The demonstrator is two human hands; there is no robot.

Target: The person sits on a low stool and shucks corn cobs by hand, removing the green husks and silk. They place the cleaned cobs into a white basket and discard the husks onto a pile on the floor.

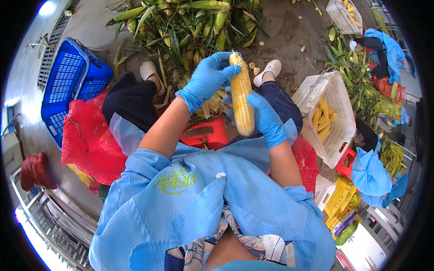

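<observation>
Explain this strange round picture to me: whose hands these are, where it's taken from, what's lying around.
No machine here: a person's blue-gloved left hand and right hand together hold a husked corn cob. The view comes from a fisheye camera worn on the head, looking down, so straight edges bend. Ahead, a heap of corn in green husks lies on the floor. To the right, a white crate holds yellow cobs; to the left is a blue crate.

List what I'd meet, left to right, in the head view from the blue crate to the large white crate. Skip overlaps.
Blue crate → left shoe → left hand → husked corn cob → right hand → large white crate with corn inside.
</observation>
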